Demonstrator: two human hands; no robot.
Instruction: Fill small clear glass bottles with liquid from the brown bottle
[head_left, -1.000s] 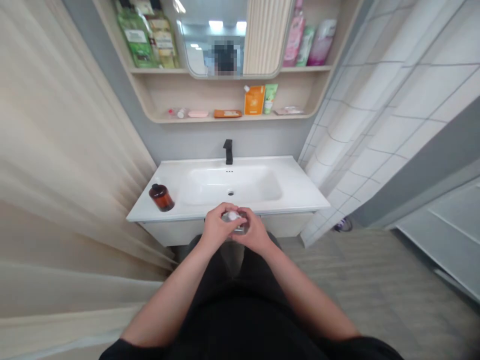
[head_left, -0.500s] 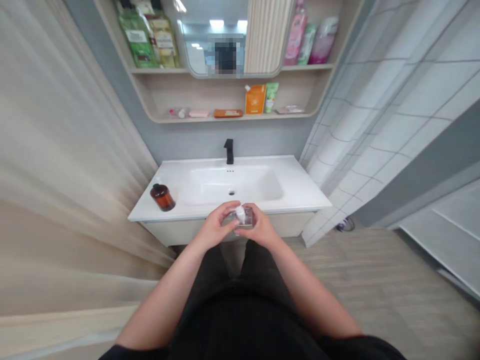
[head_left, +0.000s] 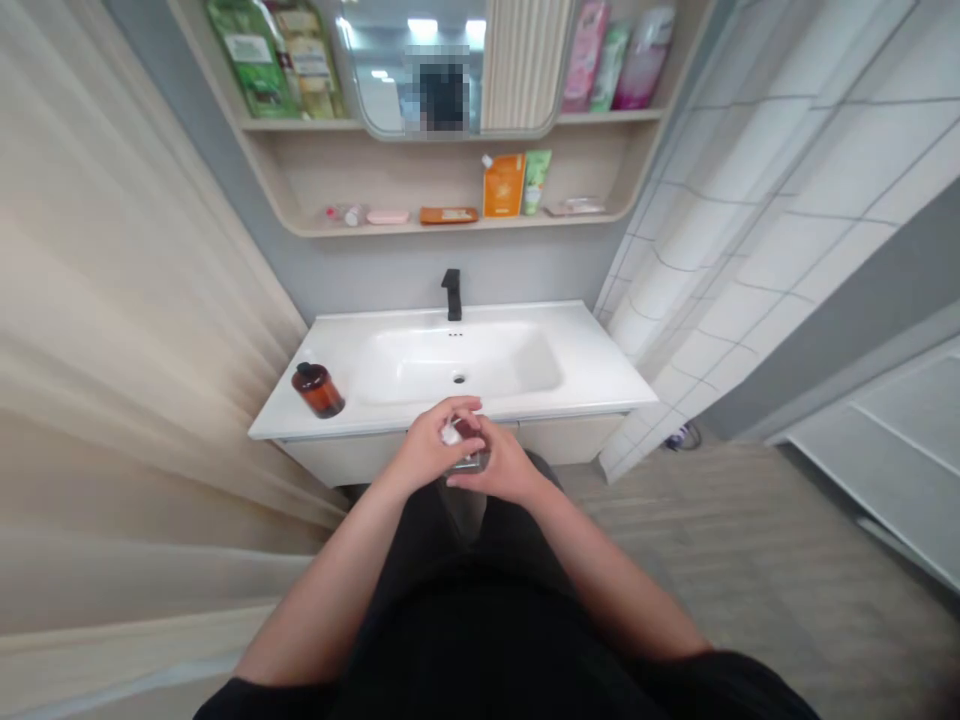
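Note:
A small clear bottle [head_left: 472, 461] with a white top [head_left: 451, 434] is between my two hands, just in front of the sink cabinet. My right hand [head_left: 501, 464] has its fingers wrapped round the clear body from the right. From the left, my left hand [head_left: 433, 446] closes its thumb and fingers round the white top. The fingertips of both hands meet above the bottle. A brown bottle with a black cap [head_left: 320, 391] lies tilted in view on the left part of the white counter [head_left: 607, 372].
Behind my hands is the white basin [head_left: 510, 362] with a black faucet [head_left: 452, 295]. Above, a wall shelf [head_left: 375, 229] holds an orange pouch [head_left: 503, 187], a green tube [head_left: 535, 182] and several bottles. Curtains hang at both sides.
My hands have drawn closer together and moved slightly left with the clear bottle, which is now turned and more covered by my fingers. The view has shifted a little.

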